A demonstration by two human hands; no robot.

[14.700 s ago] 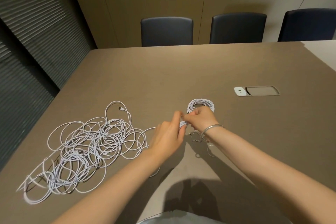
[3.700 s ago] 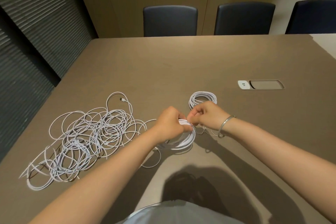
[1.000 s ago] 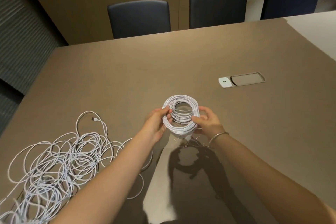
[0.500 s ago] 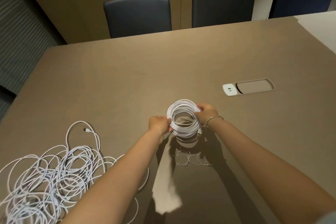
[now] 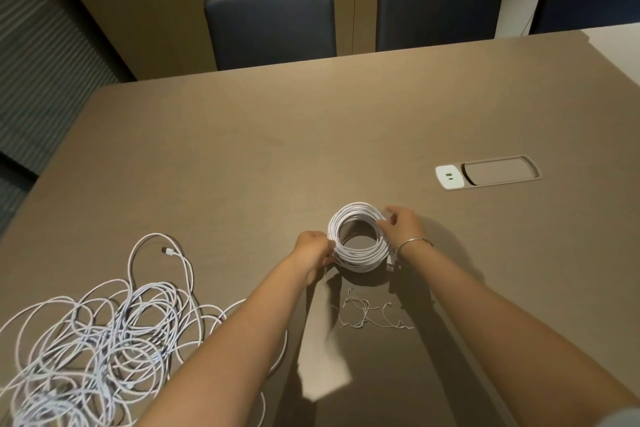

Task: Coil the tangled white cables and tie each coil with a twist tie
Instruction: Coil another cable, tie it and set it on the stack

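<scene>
A thick stack of coiled white cable [image 5: 358, 242] rests on the brown table [image 5: 242, 156], far of centre. My left hand [image 5: 313, 250] pinches its left rim. My right hand [image 5: 403, 227], with a bangle on the wrist, holds the right rim, and one finger sticks out above it. A USB plug pokes out of the coil by my right wrist. Several thin twist ties [image 5: 367, 315] lie loose just near of the coil. The tangled white cables [image 5: 97, 333] sprawl at the near left, with one connector end [image 5: 168, 251] lying free.
A recessed power socket panel [image 5: 486, 172] sits in the table to the right of the coil. Three dark chairs [image 5: 270, 28] stand along the far edge. My forearms reach across the near part of the table.
The coil was held up between both hands a second ago. It has since moved away from me and down onto the table, past the twist ties. Both hands stayed on its sides.
</scene>
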